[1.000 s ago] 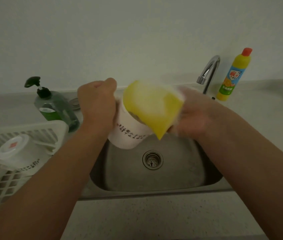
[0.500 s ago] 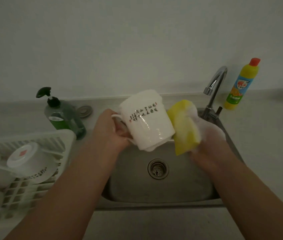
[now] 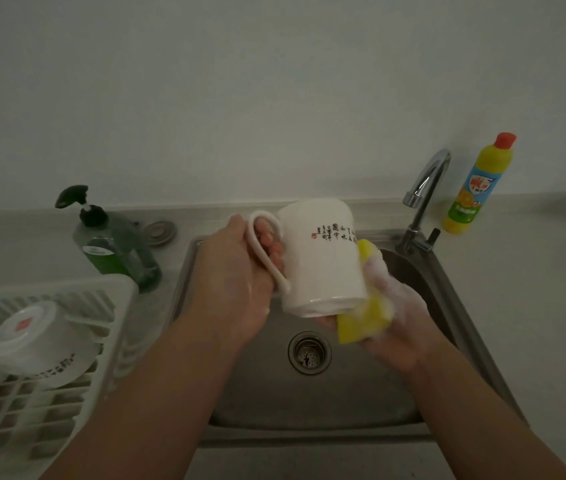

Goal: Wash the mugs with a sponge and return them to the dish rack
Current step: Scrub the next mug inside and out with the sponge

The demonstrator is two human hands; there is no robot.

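White ceramic mug [image 3: 319, 261] with dark calligraphy on its side is held in the air over the 12 o'clock edge of the stainless steel sink [image 3: 309, 403]. It is tipped so that its base faces the camera and its mouth points away. Its looped handle sits at the mug's 9 o'clock side. The left hand [image 3: 236, 282] grips that handle, fingers curled through the loop and thumb over its top.

The right hand [image 3: 399, 317], covered in white foam, is closed around a yellow sponge [image 3: 361, 323]. It presses the sponge against the mug's wall at about 4 o'clock, down by the base.

The round metal drain [image 3: 309, 353] lies below the mug, in the sink's floor. At the sink's 9 o'clock a white plastic dish rack [image 3: 115, 296] stands on the pale desk [image 3: 534, 271]. A second white mug [image 3: 35, 341] lies in the rack, base up and tilted.

At 10 o'clock stands a green pump bottle [image 3: 112, 247] with a black nozzle, and a round metal sink plug [image 3: 158, 232] lies just beside it. A curved chrome faucet [image 3: 425, 181] rises at 1 o'clock. A yellow bottle with a red cap [image 3: 475, 188] stands beyond it against the wall.
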